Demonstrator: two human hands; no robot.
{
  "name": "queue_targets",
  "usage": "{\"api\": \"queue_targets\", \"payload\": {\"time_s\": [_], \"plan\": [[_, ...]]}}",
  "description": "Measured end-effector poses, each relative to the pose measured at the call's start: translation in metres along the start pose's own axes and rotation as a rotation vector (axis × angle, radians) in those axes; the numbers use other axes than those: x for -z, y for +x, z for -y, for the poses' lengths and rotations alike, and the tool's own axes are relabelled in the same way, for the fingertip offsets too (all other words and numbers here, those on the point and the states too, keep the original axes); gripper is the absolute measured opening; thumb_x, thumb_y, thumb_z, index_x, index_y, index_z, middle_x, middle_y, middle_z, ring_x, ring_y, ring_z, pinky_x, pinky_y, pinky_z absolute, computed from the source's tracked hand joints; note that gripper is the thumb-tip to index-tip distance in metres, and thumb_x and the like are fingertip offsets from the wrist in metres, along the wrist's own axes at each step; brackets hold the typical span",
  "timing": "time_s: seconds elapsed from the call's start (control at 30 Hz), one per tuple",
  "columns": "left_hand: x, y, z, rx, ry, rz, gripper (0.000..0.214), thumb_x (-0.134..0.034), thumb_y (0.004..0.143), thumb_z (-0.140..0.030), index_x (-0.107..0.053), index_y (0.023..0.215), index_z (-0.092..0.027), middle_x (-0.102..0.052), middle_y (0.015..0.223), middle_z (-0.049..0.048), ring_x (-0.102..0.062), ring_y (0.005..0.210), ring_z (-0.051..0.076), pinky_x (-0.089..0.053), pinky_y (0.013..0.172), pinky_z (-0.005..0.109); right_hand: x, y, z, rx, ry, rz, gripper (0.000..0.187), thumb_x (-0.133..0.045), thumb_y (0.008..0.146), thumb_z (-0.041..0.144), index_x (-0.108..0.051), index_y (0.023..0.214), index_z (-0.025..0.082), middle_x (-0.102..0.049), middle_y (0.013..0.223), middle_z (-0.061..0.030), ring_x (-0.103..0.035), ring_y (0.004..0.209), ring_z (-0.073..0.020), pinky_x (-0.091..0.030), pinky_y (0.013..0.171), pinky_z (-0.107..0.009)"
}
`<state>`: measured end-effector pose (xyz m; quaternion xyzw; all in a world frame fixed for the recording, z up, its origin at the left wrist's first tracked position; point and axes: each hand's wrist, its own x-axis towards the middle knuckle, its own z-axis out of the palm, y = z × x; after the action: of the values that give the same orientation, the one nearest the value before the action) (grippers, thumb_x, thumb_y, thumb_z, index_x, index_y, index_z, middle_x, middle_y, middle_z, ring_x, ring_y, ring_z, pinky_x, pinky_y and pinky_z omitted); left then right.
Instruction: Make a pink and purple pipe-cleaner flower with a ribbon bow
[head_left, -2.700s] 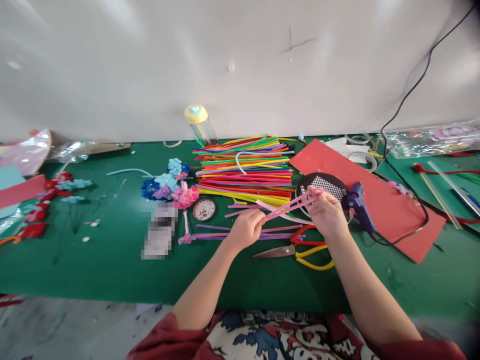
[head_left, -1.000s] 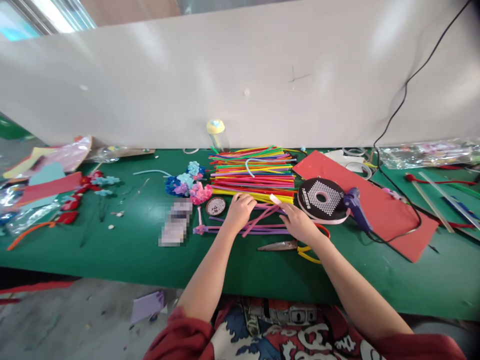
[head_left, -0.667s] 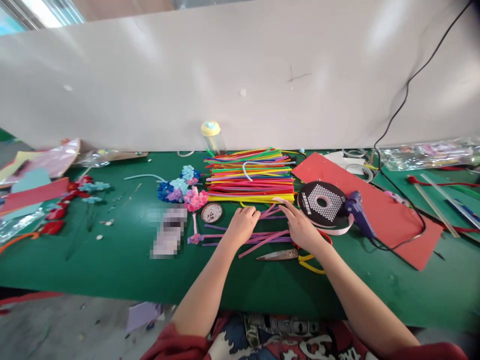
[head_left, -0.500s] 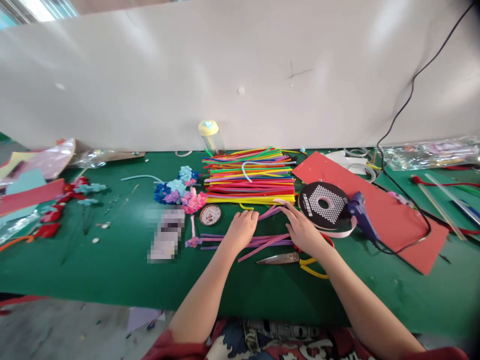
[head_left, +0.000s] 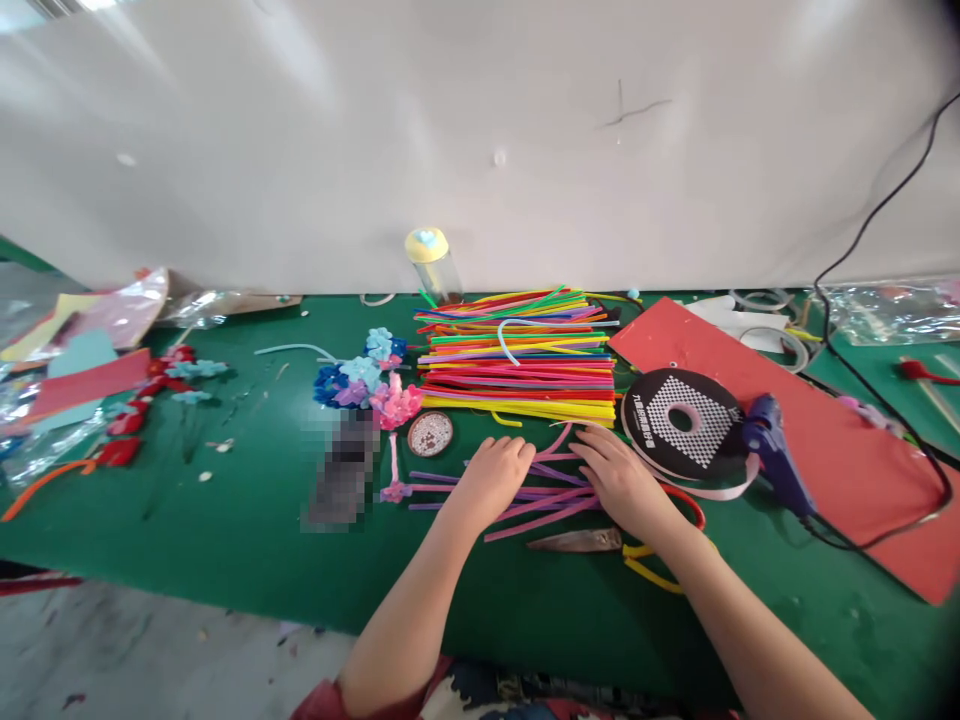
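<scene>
My left hand (head_left: pixel 495 478) lies palm down, fingers bent, on a loose bunch of pink and purple pipe cleaners (head_left: pixel 540 495) on the green table (head_left: pixel 225 540). My right hand (head_left: pixel 621 478) rests on the same bunch just to the right, fingers stretched toward its far end. Neither hand lifts anything. A tall stack of coloured pipe cleaners (head_left: pixel 517 355) lies just beyond both hands. Scissors (head_left: pixel 600 542) with red and yellow handles lie under my right wrist.
A black ribbon spool (head_left: pixel 681 422) and a purple glue gun (head_left: pixel 776 465) sit on a red sheet (head_left: pixel 862 470) at right. Pipe-cleaner flowers (head_left: pixel 367 378) and a small round tin (head_left: pixel 430 433) lie left of the stack. A yellow-capped bottle (head_left: pixel 431 260) stands by the wall.
The pink pipe cleaners held up between both hands were laid down on the table. Both hands now rest on the bunch, and the view has shifted slightly.
</scene>
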<state>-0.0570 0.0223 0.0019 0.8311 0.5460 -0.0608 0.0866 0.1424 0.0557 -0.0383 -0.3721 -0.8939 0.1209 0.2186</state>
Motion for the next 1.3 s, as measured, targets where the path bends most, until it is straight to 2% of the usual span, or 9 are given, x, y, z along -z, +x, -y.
{"api": "queue_targets", "payload": {"time_s": [0.2, 0.4, 0.5, 0.67, 0.77, 0.9, 1.0, 1.17, 1.3], "plan": [[0.004, -0.002, 0.007, -0.02, -0.117, -0.05, 0.023, -0.034, 0.084, -0.006, -0.054, 0.084, -0.017, -0.058, 0.08, 0.0029, -0.054, 0.076, 0.017, -0.04, 0.068, 0.031, 0.004, 0.001, 0.002, 0.042, 0.064, -0.057, 0.025, -0.038, 0.084, 0.008, -0.061, 0.093, 0.014, -0.062, 0.102, -0.0129, -0.05, 0.11, -0.0248, -0.047, 0.09, -0.045], [0.0, -0.002, 0.004, 0.002, -0.036, -0.326, 0.025, -0.036, 0.088, -0.014, -0.056, 0.103, -0.016, -0.057, 0.111, 0.0101, -0.049, 0.104, 0.024, -0.034, 0.088, 0.042, 0.012, 0.001, 0.012, 0.045, 0.076, 0.029, 0.029, -0.036, 0.084, 0.006, -0.057, 0.102, 0.013, -0.061, 0.103, -0.0121, -0.053, 0.102, -0.0233, -0.046, 0.086, -0.044], [-0.007, 0.0, -0.005, -0.061, -0.043, -0.384, 0.029, -0.032, 0.087, -0.009, -0.054, 0.106, -0.014, -0.062, 0.103, 0.0096, -0.054, 0.097, 0.022, -0.037, 0.085, 0.041, 0.013, 0.002, 0.017, 0.048, 0.053, 0.012, 0.028, -0.036, 0.084, 0.006, -0.056, 0.102, 0.012, -0.062, 0.1, -0.0123, -0.053, 0.1, -0.0233, -0.045, 0.085, -0.042], [-0.017, 0.001, -0.016, -0.048, -0.248, -0.314, 0.029, -0.03, 0.087, -0.011, -0.05, 0.107, -0.011, -0.066, 0.09, 0.01, -0.061, 0.076, 0.02, -0.046, 0.065, 0.032, 0.022, 0.005, 0.021, 0.059, 0.044, -0.16, 0.02, -0.044, 0.084, 0.012, -0.058, 0.097, 0.016, -0.064, 0.09, -0.0089, -0.056, 0.091, -0.0206, -0.042, 0.082, -0.04], [-0.008, -0.001, -0.018, 0.016, -0.515, -0.233, 0.028, -0.03, 0.09, -0.022, -0.046, 0.112, -0.016, -0.065, 0.097, 0.0081, -0.062, 0.082, 0.019, -0.047, 0.068, 0.029, 0.029, 0.004, 0.019, 0.083, 0.051, -0.233, 0.022, -0.044, 0.082, 0.007, -0.059, 0.094, 0.018, -0.064, 0.083, -0.0051, -0.057, 0.083, -0.0178, -0.039, 0.081, -0.039], [0.012, -0.004, -0.019, 0.084, -0.822, -0.063, 0.026, -0.027, 0.091, -0.026, -0.051, 0.094, -0.019, -0.063, 0.077, 0.0016, -0.058, 0.066, 0.014, -0.042, 0.059, 0.023, 0.033, 0.001, 0.017, 0.103, 0.039, -0.297, 0.03, -0.049, 0.08, 0.005, -0.056, 0.106, 0.02, -0.065, 0.08, -0.0034, -0.059, 0.078, -0.016, -0.038, 0.081, -0.038], [0.017, -0.004, -0.022, 0.055, -0.951, -0.016, 0.025, -0.029, 0.09, -0.024, -0.053, 0.086, -0.018, -0.061, 0.074, 0.0013, -0.056, 0.067, 0.013, -0.039, 0.06, 0.022, 0.032, -0.001, 0.019, 0.094, 0.026, -0.315, 0.03, -0.047, 0.082, 0.007, -0.056, 0.106, 0.022, -0.067, 0.078, -0.0012, -0.061, 0.077, -0.0148, -0.035, 0.083, -0.038], [0.011, -0.003, -0.027, 0.044, -1.158, 0.066, 0.023, -0.031, 0.09, -0.025, -0.051, 0.098, -0.017, -0.058, 0.065, -0.001, -0.053, 0.059, 0.01, -0.039, 0.061, 0.021, 0.032, -0.002, 0.022, 0.089, 0.004, -0.259, 0.025, -0.042, 0.085, 0.008, -0.059, 0.099, 0.02, -0.069, 0.08, -0.0009, -0.06, 0.081, -0.0144, -0.03, 0.087, -0.04], [0.008, -0.005, -0.027, 0.079, -1.319, 0.158, 0.024, -0.031, 0.09, -0.03, -0.05, 0.089, -0.016, -0.057, 0.059, -0.0018, -0.049, 0.051, 0.008, -0.038, 0.055, 0.02, 0.033, -0.002, 0.021, 0.088, -0.068, -0.273, 0.024, -0.042, 0.086, 0.009, -0.061, 0.095, 0.021, -0.069, 0.087, -0.0027, -0.059, 0.086, -0.0159, -0.03, 0.087, -0.041]]}}
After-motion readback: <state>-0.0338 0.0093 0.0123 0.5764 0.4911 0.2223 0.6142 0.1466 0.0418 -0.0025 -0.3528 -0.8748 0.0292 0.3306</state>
